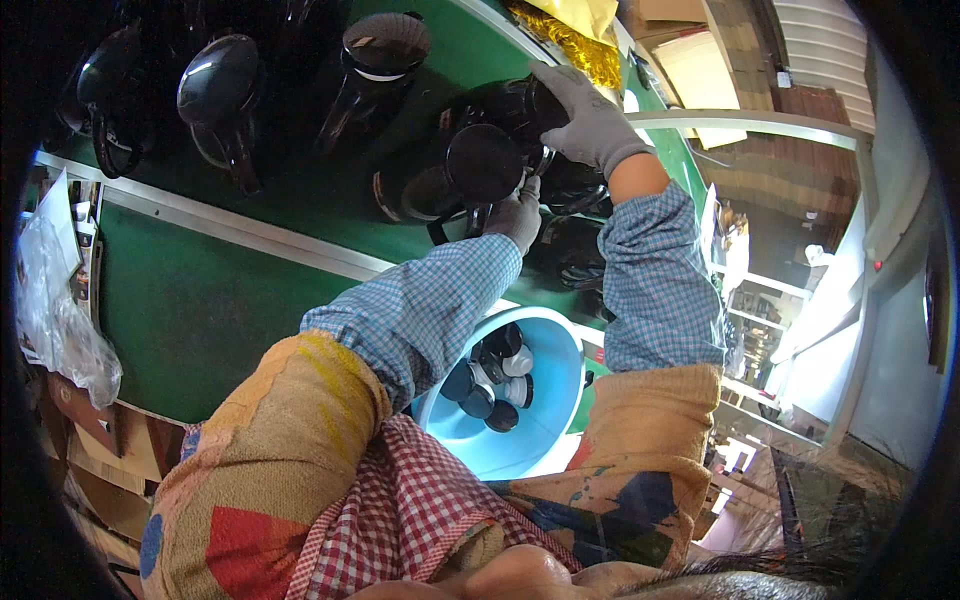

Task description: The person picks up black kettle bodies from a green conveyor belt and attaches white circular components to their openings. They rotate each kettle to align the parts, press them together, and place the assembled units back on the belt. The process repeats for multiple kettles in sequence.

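Both my hands wear grey gloves and are at a glossy black kettle [512, 108] on the far right of the green work surface. My right hand [592, 125] curves round its far right side, with thumb and fingers apart against the dark body. Lower down, my left hand [517, 215] is closed at its near side beside a round black lid-like part [485, 165]; its fingertips are partly hidden. Another dark kettle body [405, 190] lies just left of my left hand. Dark shapes under my right wrist are hard to make out.
More black kettles with handles, such as one kettle [220, 85] and another [385, 45], stand along the green belt [290, 200]. Close to my body is a light blue basin [560, 400] holding several small black and white round parts. Clear plastic [65, 300] hangs at the left.
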A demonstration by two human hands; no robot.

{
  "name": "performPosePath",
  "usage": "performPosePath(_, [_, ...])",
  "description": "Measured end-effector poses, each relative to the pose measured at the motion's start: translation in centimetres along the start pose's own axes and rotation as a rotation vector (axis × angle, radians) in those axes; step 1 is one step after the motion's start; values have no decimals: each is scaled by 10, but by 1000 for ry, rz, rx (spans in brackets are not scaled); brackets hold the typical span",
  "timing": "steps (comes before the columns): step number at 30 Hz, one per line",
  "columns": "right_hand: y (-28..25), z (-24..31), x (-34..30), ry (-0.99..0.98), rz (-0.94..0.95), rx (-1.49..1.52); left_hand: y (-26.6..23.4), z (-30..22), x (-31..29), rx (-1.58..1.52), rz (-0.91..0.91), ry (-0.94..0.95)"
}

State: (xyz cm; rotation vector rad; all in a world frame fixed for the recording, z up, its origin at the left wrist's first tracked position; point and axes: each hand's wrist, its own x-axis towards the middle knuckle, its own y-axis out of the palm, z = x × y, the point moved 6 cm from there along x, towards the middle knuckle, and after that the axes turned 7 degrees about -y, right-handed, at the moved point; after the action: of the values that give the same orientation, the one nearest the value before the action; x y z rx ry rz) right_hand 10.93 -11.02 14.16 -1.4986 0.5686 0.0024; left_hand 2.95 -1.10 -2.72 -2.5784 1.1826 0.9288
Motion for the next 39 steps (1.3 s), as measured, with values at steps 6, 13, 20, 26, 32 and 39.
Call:
performPosePath(6, [-12, 9, -2, 424, 89, -28, -6, -2, -1, 7, -10, 40])
performPosePath(13, [-7, 9, -4, 61, 18, 32, -6, -2, -1, -14, -14, 79])
performPosePath(20, [-6, -2, -6, -134, -56, 75, -11, -6, -5, 25, -15, 35])
performPosePath(26, [2, -11, -3, -141, -82, 210, -6, -2, 1, -37, 35, 47])
performPosePath(32, [1, -9, -5, -164, -124, 127, -9, -5, -1, -96, 39, 78])
performPosePath(39, [-7, -33, -6, 349, -235, -174, -4, -2, 2, -104, 38, 71])
